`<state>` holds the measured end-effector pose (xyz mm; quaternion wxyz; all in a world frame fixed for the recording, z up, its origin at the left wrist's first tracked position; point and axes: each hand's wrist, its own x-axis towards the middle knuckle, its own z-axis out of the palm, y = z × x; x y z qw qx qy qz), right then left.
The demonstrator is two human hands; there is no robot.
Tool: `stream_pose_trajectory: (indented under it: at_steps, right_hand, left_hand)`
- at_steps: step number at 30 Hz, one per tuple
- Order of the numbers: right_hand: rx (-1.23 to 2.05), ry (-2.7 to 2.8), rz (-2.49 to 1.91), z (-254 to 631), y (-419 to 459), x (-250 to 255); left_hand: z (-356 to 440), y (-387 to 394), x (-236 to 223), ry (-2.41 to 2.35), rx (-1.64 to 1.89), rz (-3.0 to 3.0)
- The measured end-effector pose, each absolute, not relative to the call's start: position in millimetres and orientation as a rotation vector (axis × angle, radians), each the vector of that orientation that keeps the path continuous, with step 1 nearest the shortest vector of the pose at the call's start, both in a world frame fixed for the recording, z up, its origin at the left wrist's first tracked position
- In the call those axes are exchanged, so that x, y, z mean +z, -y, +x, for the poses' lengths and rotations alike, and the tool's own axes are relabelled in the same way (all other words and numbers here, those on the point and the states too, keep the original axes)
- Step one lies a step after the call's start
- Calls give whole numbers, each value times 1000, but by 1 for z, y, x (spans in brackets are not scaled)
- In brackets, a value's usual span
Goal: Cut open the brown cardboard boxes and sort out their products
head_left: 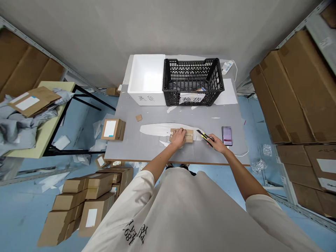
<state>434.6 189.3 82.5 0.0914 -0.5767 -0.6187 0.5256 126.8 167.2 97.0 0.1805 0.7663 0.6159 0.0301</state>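
A small cardboard box (pixel 189 135) lies near the front of the grey table (pixel 131 147). My left hand (pixel 178 138) is over its left part, fingers bent and holding it down; the fingertips' grip is partly hidden. In my right hand (pixel 216 142) is a black and yellow utility knife (pixel 204 137), its tip pointing up and left, a short way right of the box and apart from it. Just beyond that hand lies a phone (pixel 227 135) with a lit screen.
At the back stand a white foam box (pixel 152 98) and a black plastic crate (pixel 193 84). A cardboard box (pixel 113 129) sits at the table's left edge. Stacked cartons (pixel 97 206) are on the floor at left. Shelves with large cartons (pixel 296 91) line the right.
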Motion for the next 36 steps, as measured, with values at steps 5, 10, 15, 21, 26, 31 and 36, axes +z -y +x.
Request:
stream_pose_trajectory:
  at_steps: [5, 10, 15, 21, 26, 31, 36]
  right_hand:
    - [1195, 2250, -1613, 414, -178, 98]
    - [887, 2512, -1601, 407, -173, 89]
    - [826, 2506, -1653, 403, -169, 81]
    - [735, 2418, -1758, 389, -159, 72]
    - [616, 2424, -1757, 393, -161, 68]
    - [596, 2410, -1769, 400, -168, 72]
    - [587, 2173, -1906, 410, -175, 71]
  left_hand:
    - [122, -170, 88, -1769, 129, 2183]
    - [122, -175, 76, -1798, 105, 2141]
    - [123, -168, 68, -1785, 155, 2172]
    - [127, -156, 61, -1821, 212, 2118]
    - [125, -155, 56, -1804, 233, 2137]
    - [125, -156, 56, -1809, 222, 2112]
    - [126, -157, 60, -1819, 203, 2114]
